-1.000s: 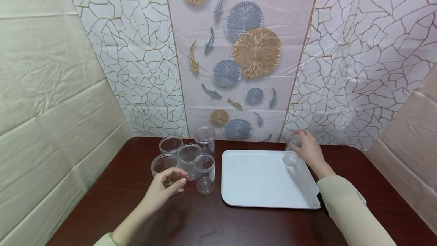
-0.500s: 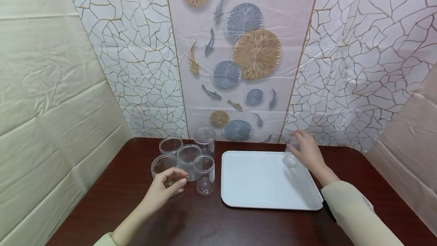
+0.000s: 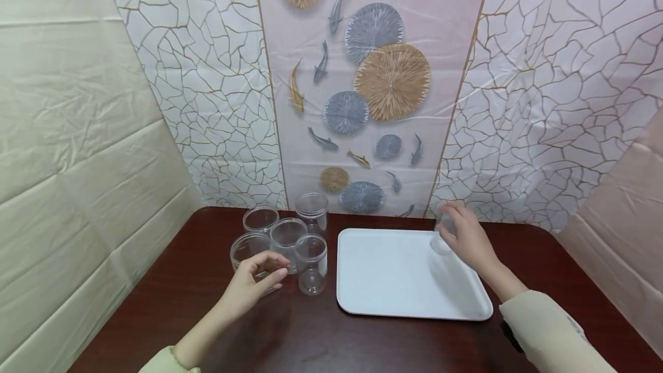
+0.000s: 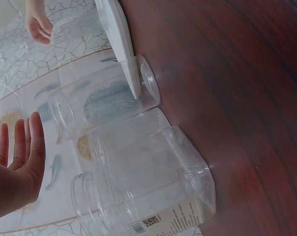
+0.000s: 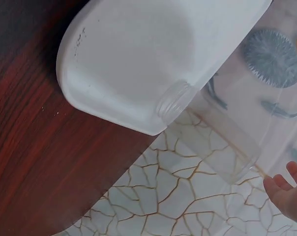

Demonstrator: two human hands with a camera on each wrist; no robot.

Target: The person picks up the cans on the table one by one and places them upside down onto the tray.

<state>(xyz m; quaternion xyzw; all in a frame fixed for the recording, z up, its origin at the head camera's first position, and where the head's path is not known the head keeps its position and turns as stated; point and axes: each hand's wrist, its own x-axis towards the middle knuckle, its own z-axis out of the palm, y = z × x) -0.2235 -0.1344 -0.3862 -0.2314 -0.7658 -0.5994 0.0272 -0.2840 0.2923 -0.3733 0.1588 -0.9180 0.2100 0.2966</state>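
Observation:
A clear plastic jar stands mouth down at the far right corner of the white tray; its threaded neck meets the tray in the right wrist view. My right hand is at the jar's raised base, thumb and fingers spread and relaxed. In the right wrist view those fingertips show just off the base. My left hand hovers with loosely bent fingers, holding nothing, before several clear jars. Closest to the tray among them is a slim upright jar. The left wrist view shows the same hand beside their rims.
All of this is on a dark red-brown table. The jars left of the tray stand close together, mouths up, one with a printed label. A patterned cloth hangs behind the table's back edge.
The right forearm has shifted right and slightly toward me, while the right hand stays at the jar on the tray corner. The left hand and the grouped jars stay nearly where they were.

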